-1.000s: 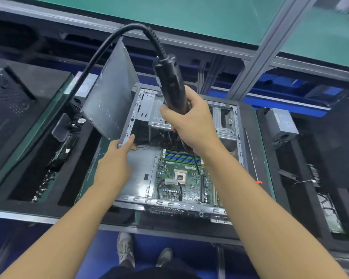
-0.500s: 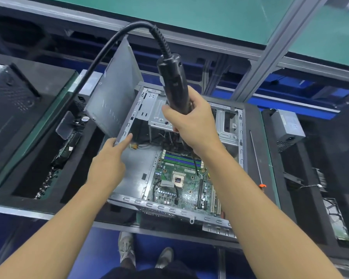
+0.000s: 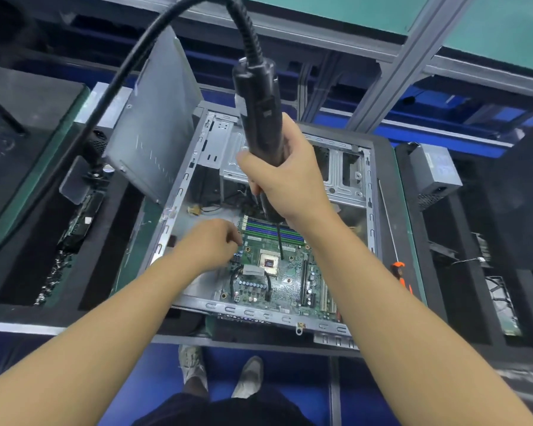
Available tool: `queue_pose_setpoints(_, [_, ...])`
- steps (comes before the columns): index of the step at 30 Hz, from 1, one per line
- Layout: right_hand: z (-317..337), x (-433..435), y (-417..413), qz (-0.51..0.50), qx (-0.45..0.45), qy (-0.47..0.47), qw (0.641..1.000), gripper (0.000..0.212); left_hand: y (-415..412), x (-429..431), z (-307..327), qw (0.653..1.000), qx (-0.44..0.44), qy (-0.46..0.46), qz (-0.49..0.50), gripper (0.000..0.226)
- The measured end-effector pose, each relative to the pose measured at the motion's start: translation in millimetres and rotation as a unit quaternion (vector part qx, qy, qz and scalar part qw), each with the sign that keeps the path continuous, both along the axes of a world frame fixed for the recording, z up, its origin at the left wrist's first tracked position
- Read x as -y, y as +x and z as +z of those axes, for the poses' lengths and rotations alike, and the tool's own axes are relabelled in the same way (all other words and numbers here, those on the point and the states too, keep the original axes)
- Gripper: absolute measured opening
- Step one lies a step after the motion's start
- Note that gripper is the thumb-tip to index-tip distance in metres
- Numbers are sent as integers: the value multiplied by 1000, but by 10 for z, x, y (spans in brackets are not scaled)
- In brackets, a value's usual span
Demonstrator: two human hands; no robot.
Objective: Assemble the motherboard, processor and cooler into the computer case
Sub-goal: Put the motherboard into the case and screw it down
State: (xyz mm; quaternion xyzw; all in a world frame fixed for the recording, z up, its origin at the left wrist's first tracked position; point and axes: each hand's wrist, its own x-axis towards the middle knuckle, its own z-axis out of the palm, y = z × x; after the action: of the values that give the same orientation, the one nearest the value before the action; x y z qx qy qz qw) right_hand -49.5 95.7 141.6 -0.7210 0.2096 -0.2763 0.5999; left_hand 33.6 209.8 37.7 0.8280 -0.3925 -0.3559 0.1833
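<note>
Right hand (image 3: 285,176) gripping electric screwdriver (image 3: 257,112) round lower barrel, bit (image 3: 279,241) pointing down just beside processor socket (image 3: 270,261). Left hand (image 3: 210,244) hovering at motherboard (image 3: 293,284) left edge, fingers curled; whether pinching anything, cannot tell. Motherboard lying flat inside computer case (image 3: 182,192). Judgement: board handling as light, stiff, fragile; taking hold by bare edges only, avoiding socket and capacitors (image 3: 250,284). Cable (image 3: 154,41) likely dragging driver sideways; firm grip advisable.

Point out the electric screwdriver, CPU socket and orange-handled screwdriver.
electric screwdriver (image 3: 259,112), head view, black upper body.
CPU socket (image 3: 270,262), head view, centre.
orange-handled screwdriver (image 3: 398,266), head view, handle.
</note>
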Motion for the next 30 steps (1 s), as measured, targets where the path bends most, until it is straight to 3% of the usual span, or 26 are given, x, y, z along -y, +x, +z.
queue_pose_setpoints(4, [-47, -13, 67, 6, 40, 23, 999, 24, 137, 86, -203, 995, -96, 32, 25, 14])
queue_pose_setpoints(12, [-109, -68, 161, 5, 80, 48, 996, 22, 149, 152, -251, 998, -45, 29, -31, 12])
queue_pose_setpoints(22, [-214, -86, 111, -51, 66, 81, 993, 19, 123, -58, -38, 982, -58, -134, 117, 11])
queue_pose_setpoints(30, [-141, -26, 19, -61, 80, 47, 994, 24, 23, 70, -179, 999, -23, -8, -41, 22])
